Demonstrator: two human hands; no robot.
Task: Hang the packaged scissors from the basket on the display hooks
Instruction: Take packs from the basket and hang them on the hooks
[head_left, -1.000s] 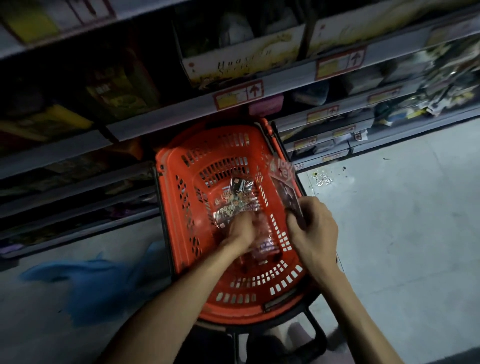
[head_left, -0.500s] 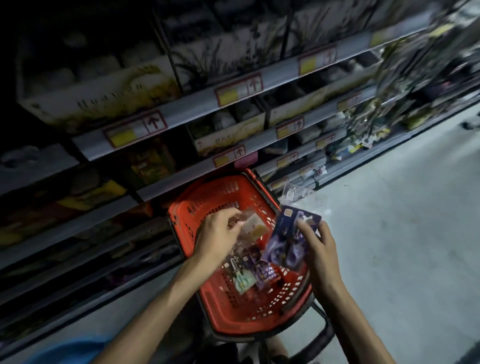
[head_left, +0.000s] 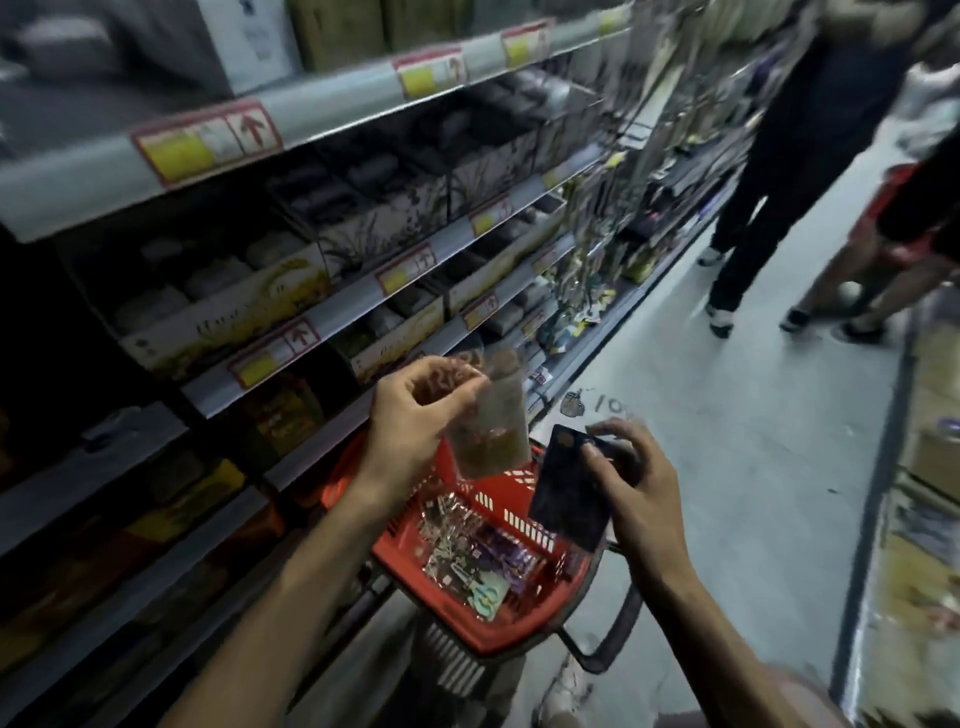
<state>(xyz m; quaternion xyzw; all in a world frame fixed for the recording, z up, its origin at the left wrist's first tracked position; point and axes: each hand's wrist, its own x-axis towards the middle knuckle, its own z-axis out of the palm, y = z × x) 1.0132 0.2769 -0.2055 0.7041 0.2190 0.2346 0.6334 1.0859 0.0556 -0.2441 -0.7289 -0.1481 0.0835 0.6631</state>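
A red plastic basket (head_left: 524, 631) stands on the floor below my arms, with several shiny packets (head_left: 467, 551) lying in it. My left hand (head_left: 415, 421) is raised above the basket and pinches the top of a clear packet (head_left: 491, 431) that hangs down, blurred. My right hand (head_left: 631, 483) holds a dark blue carded packet (head_left: 563, 491) over the basket's right rim. Hanging packaged goods on display hooks (head_left: 597, 249) show further along the shelving, to the right of the boxed shelves.
Shelves (head_left: 332, 104) with price tags and boxed goods fill the left. Two people (head_left: 795, 156) stand in the aisle at the upper right, one beside another red basket (head_left: 893, 208). Grey floor (head_left: 753, 441) stretches right; cartons (head_left: 930, 467) line the far right edge.
Both hands have risen out of the basket, each with a packet. My view has swung up and right along the aisle, bringing the hanging goods and the people into sight.
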